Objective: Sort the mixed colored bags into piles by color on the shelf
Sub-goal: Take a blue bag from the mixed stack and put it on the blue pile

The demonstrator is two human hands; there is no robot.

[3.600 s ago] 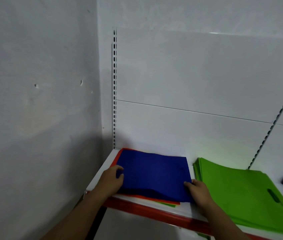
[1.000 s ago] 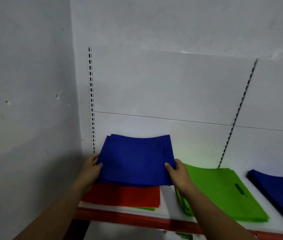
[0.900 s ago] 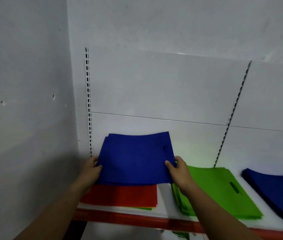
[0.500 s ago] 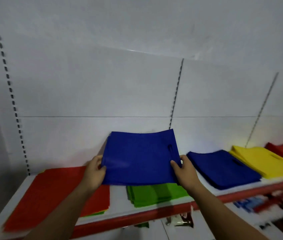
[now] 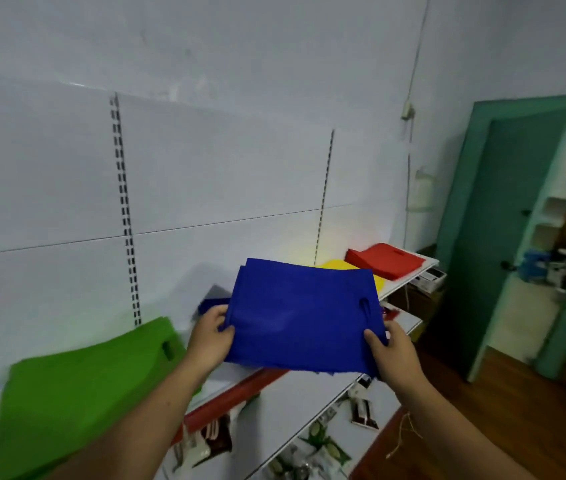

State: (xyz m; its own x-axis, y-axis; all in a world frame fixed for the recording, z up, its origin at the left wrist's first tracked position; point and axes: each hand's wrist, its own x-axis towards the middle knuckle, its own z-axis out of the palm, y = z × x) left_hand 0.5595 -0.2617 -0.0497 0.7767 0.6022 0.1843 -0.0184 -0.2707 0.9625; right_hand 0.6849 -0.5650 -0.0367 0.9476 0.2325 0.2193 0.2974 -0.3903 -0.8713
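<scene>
While carrying the blue bags (image 5: 300, 317) past the green pile (image 5: 80, 386), keep both grips even to avoid sagging or fanning. Held in mid-air as one flat stack, above the front edge of the shelf (image 5: 236, 393) and just right of the green pile. Pinched at both short sides: left hand (image 5: 210, 341) closed on the edge nearer the green pile, thumb on top; right hand (image 5: 390, 355) closed on the far edge, thumb on top.

Probably bound for the blue pile (image 5: 210, 304), glimpsed behind the left hand, next right of the green pile. Best lowered level, then squared against the bags beneath before letting go.

Lying with long axis running from hand to hand, roughly along the shelf. Handle cut-out (image 5: 364, 306) at the end pointing away from the green pile, beside the right thumb. Farther right of the green pile: yellow pile (image 5: 335, 263), then red pile (image 5: 383, 259).
</scene>
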